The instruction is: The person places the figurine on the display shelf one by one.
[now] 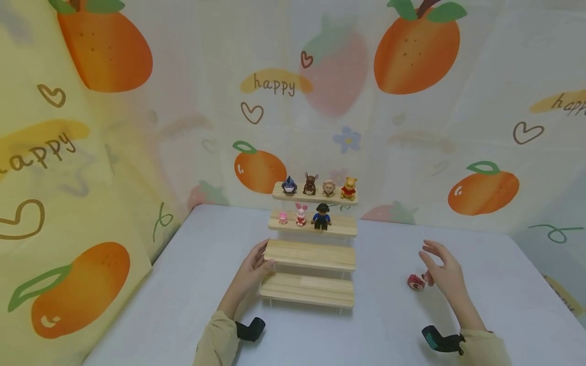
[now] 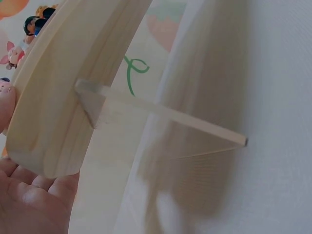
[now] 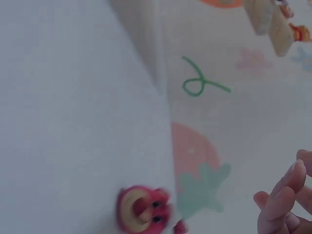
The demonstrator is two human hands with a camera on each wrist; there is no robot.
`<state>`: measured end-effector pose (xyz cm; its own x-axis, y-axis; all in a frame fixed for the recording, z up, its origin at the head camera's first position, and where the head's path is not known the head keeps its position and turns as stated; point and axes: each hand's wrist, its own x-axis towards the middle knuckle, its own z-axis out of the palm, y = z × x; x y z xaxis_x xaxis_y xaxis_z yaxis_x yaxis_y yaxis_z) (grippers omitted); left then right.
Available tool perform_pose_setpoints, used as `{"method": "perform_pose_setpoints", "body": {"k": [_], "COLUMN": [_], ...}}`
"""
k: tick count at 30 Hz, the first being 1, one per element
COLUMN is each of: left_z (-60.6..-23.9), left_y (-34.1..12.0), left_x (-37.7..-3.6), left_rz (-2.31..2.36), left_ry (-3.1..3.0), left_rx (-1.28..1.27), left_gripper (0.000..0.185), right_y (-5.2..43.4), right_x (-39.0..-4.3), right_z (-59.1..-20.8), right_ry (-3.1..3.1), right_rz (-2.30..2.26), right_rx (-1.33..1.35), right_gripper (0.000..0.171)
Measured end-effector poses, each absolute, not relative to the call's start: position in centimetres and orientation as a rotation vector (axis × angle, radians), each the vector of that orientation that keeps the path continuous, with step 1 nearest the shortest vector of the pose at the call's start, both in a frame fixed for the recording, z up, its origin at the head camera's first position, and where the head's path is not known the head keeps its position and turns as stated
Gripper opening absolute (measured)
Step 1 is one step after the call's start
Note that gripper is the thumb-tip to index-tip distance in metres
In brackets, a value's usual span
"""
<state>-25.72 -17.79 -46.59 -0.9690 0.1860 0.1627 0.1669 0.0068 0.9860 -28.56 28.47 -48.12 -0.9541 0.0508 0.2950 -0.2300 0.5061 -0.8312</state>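
A tiered wooden display shelf (image 1: 310,255) stands mid-table on thin clear supports. My left hand (image 1: 252,267) grips the left end of its third tier from the top, thumb at the front edge; the left wrist view shows its fingers (image 2: 36,190) against the rounded wood. To the right, a pink bear figurine (image 1: 416,282) lies on the table, its face turned up in the right wrist view. Close over it hovers my right hand (image 1: 446,274), fingers loosely bent and holding nothing.
On the top tier stand several figurines, among them a yellow bear in red (image 1: 348,188) and a blue donkey (image 1: 289,186). The second tier carries a small pink figure (image 1: 283,218), a piglet (image 1: 300,215) and a dark-hatted figure (image 1: 322,217). A fruit-printed cloth (image 1: 329,101) hangs behind the white table (image 1: 380,325).
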Motion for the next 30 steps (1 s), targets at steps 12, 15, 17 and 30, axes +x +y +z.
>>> {"method": "perform_pose_setpoints", "body": {"k": [12, 15, 17, 30], "left_z": [-47.6, -47.7, -47.6, -47.8], "left_y": [-17.9, -17.8, -17.8, -18.0], "left_x": [-25.8, -25.8, -25.8, -26.1], "left_rz": [2.196, 2.199, 2.199, 2.151], "left_ry": [2.223, 2.226, 2.229, 2.280], "left_rx": [0.378, 0.379, 0.382, 0.390], "left_gripper": [0.059, 0.059, 0.059, 0.064], "right_y": [27.1, 27.4, 27.5, 27.6], "right_x": [-24.8, -24.7, -24.6, -24.2], "right_z": [-46.9, -47.6, -48.0, -48.3], "right_ry": [-2.552, -2.579, -2.594, -2.632], "right_rz": [1.823, 1.869, 1.906, 2.008], "right_rx": [-0.103, -0.114, -0.119, -0.170], "right_gripper": [0.053, 0.055, 0.056, 0.060]}}
